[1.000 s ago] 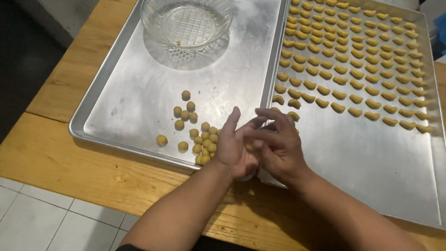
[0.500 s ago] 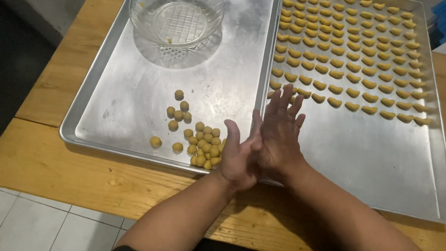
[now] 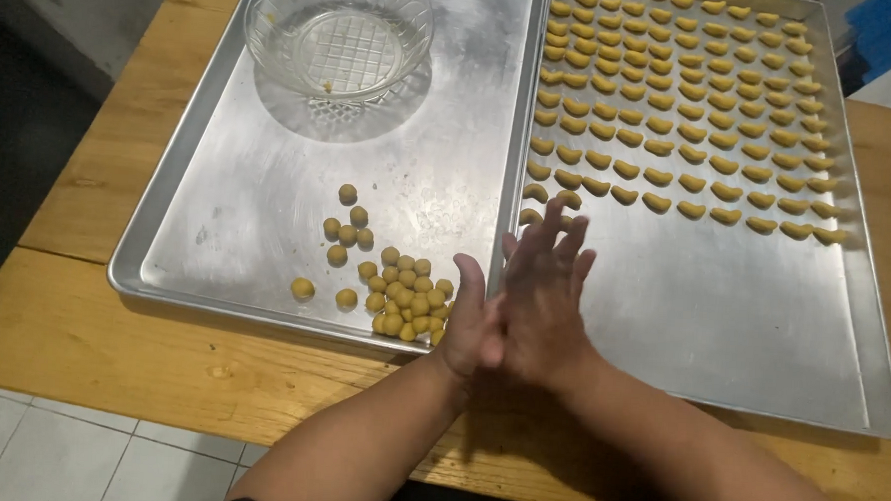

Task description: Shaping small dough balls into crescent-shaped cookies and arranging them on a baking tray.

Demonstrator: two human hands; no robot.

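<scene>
Yellow dough balls [image 3: 401,294] look soft and easily squashed; pinch one lightly at its sides. Left hand [image 3: 470,327] and right hand [image 3: 539,295] press flat, palm to palm; anything between them is hidden.

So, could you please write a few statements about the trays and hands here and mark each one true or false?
1. The hands, left and right, are pressed together palm to palm. True.
2. The glass bowl is full of dough balls. False: it is nearly empty, with only a crumb or so inside.
3. The dough balls lie on the left tray. True.
4. The right tray holds crescents in rows. True.
5. The right tray is filled to its near edge. False: its near part is bare.
6. The trays sit on a glass table. False: the table is wooden.
</scene>
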